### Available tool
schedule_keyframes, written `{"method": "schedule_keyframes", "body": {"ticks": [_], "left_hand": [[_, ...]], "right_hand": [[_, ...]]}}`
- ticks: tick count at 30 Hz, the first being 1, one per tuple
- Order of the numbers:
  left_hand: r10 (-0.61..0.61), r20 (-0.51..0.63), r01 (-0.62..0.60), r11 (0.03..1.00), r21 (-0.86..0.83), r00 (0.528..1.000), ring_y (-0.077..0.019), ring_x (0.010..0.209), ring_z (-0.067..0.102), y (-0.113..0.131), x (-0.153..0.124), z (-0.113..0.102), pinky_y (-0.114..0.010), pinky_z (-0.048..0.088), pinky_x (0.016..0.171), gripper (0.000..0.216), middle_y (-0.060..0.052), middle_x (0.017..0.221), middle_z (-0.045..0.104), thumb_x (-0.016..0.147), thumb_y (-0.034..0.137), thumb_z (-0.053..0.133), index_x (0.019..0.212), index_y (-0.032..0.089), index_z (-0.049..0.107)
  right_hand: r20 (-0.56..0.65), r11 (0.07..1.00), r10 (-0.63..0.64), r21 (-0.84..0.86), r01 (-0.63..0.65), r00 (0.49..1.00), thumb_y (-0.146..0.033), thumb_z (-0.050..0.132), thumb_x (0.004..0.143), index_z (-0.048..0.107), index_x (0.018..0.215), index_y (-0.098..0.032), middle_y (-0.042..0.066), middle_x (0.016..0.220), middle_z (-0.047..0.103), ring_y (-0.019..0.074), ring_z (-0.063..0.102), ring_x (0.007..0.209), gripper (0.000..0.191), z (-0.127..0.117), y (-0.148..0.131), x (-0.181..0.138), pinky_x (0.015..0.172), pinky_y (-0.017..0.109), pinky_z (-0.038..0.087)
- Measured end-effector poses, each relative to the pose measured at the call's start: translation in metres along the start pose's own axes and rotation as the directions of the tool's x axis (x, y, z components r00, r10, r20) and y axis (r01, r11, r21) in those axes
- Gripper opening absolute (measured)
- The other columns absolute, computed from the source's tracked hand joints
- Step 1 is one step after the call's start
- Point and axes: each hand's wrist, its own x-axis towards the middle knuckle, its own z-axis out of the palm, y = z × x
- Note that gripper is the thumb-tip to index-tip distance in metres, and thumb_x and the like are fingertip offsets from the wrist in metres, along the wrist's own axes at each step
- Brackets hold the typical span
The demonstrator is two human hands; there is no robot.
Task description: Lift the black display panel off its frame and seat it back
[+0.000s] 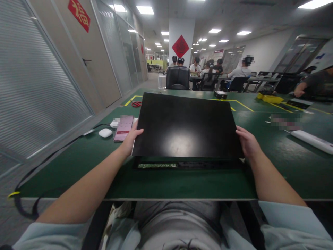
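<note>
A flat black display panel (186, 125) is held by its two short sides above the green table. My left hand (131, 138) is closed on its left edge, thumb on the front face. On the opposite edge my right hand (248, 142) grips it, with fingers partly hidden behind. Under the panel's near edge shows a strip of green circuit board (156, 165) in a dark frame (205, 165) lying on the table; the panel covers the rest. A phone with a lit screen (124, 128) lies just left of my left hand.
Left of the phone sits a white mouse (105, 133). Red-handled scissors (136, 103) lie behind the panel's left corner. To the right are a white power strip (312, 141) and a yellow object (270, 98). A small black box (220, 94) stands at the back; people sit beyond.
</note>
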Motion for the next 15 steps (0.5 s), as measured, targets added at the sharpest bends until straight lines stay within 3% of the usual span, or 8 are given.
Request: {"method": "schedule_keyframes", "body": {"ticks": [2, 7, 11, 15], "left_hand": [[-0.031, -0.017, 0.030, 0.999, -0.044, 0.999, -0.0359, 0.114, 0.070, 0.004, -0.002, 0.003, -0.052, 0.056, 0.101, 0.079, -0.006, 0.125, 0.074, 0.070, 0.030, 0.067, 0.147, 0.026, 0.054], [-0.048, -0.015, 0.047, 0.996, -0.075, 0.999, -0.0345, 0.112, 0.071, 0.003, 0.000, 0.002, -0.049, 0.057, 0.100, 0.077, -0.005, 0.123, 0.076, 0.072, 0.030, 0.066, 0.148, 0.025, 0.054], [-0.049, 0.027, 0.050, 0.997, -0.056, 0.998, -0.0343, 0.115, 0.071, -0.009, 0.009, -0.007, -0.046, 0.057, 0.099, 0.070, -0.007, 0.125, 0.076, 0.079, 0.040, 0.070, 0.146, 0.025, 0.057], [-0.050, 0.140, 0.046, 0.998, 0.030, 0.989, -0.0352, 0.123, 0.067, -0.022, 0.014, -0.009, -0.045, 0.055, 0.102, 0.070, -0.010, 0.127, 0.075, 0.087, 0.068, 0.062, 0.144, 0.026, 0.060]], "right_hand": [[0.111, 0.998, 0.052, 0.040, -0.057, 0.992, -0.034, 0.068, 0.068, 0.070, 0.111, -0.027, 0.004, 0.102, 0.076, 0.0281, 0.071, 0.104, 0.044, 0.002, -0.013, -0.011, 0.091, 0.044, 0.057], [0.130, 0.948, 0.283, 0.115, -0.298, 0.950, -0.025, 0.063, 0.062, 0.067, 0.111, -0.023, 0.009, 0.093, 0.075, 0.0325, 0.074, 0.092, 0.049, 0.002, -0.027, -0.030, 0.082, 0.050, 0.060], [0.123, 0.949, 0.207, 0.217, -0.230, 0.971, -0.023, 0.062, 0.062, 0.068, 0.109, -0.021, 0.011, 0.094, 0.075, 0.0337, 0.073, 0.094, 0.048, 0.003, -0.027, -0.028, 0.088, 0.053, 0.057], [0.024, 0.939, 0.170, 0.298, -0.170, 0.985, -0.027, 0.059, 0.069, 0.072, 0.094, -0.020, 0.011, 0.087, 0.075, 0.0345, 0.072, 0.099, 0.029, -0.001, -0.025, -0.020, 0.094, 0.052, 0.055]]}}
